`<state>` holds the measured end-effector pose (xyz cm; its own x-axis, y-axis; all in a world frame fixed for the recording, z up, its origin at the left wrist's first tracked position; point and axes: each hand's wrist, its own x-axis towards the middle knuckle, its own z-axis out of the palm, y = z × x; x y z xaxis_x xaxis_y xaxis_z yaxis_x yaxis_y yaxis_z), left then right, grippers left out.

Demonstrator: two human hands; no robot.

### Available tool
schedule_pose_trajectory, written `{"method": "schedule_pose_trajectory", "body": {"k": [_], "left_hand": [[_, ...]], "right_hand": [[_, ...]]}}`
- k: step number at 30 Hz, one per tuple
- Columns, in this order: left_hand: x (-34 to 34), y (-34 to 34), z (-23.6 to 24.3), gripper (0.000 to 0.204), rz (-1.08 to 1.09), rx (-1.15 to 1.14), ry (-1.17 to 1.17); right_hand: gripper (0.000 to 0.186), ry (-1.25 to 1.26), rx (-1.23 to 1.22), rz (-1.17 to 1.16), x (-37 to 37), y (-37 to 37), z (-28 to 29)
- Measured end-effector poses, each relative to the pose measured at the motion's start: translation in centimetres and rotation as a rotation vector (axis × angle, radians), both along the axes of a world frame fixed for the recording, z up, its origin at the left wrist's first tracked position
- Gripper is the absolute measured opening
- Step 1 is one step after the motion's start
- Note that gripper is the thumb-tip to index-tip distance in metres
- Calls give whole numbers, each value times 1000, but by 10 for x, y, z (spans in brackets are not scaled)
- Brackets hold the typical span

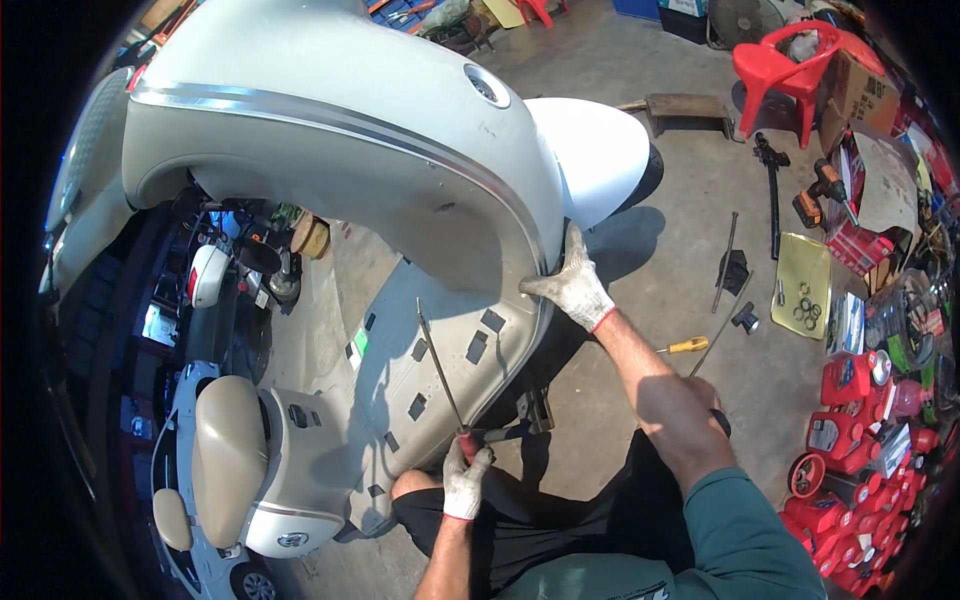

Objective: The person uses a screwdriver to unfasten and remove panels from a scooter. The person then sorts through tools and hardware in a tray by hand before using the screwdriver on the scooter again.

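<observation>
My left hand (pixel 463 489), in a white work glove, is closed round the red handle of a long screwdriver (pixel 437 360). Its thin shaft points up and away over the scooter's beige footboard (pixel 395 400), which has several dark rectangular openings. My right hand (pixel 574 283), gloved too, lies against the edge of the scooter's front leg shield (pixel 450 215), thumb and fingers spread apart along it. The white front fender (pixel 590 160) stands just beyond that hand. The beige seat (pixel 228 470) is at the lower left.
On the concrete floor at right lie a yellow-handled screwdriver (pixel 688 345), a metal rod (pixel 726 262) and a yellow tray (pixel 801 285) with metal rings. Farther right are a cordless drill (pixel 828 190), a red plastic chair (pixel 785 75) and several red bottles (pixel 845 440). A parked car (pixel 188 430) stands left.
</observation>
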<state>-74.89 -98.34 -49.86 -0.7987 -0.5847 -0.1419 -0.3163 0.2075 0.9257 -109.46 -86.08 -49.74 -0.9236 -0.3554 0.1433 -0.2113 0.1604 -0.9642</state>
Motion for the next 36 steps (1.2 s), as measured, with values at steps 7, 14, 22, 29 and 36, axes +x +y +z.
{"method": "schedule_pose_trajectory", "body": {"k": [7, 14, 22, 29, 36], "left_hand": [[3, 1, -6, 44, 20, 42, -10], [5, 1, -9, 36, 1, 23, 7], [6, -1, -7, 22, 6, 3, 68], [7, -4, -4, 42, -42, 20, -12], [9, -7, -8, 40, -31, 40, 12]], "right_hand": [[143, -12, 18, -26, 1, -2, 1], [139, 41, 15, -35, 8, -5, 4], [139, -46, 49, 29, 6, 1, 13], [139, 92, 54, 7, 2, 2, -15], [142, -142, 15, 111, 13, 4, -9]]}}
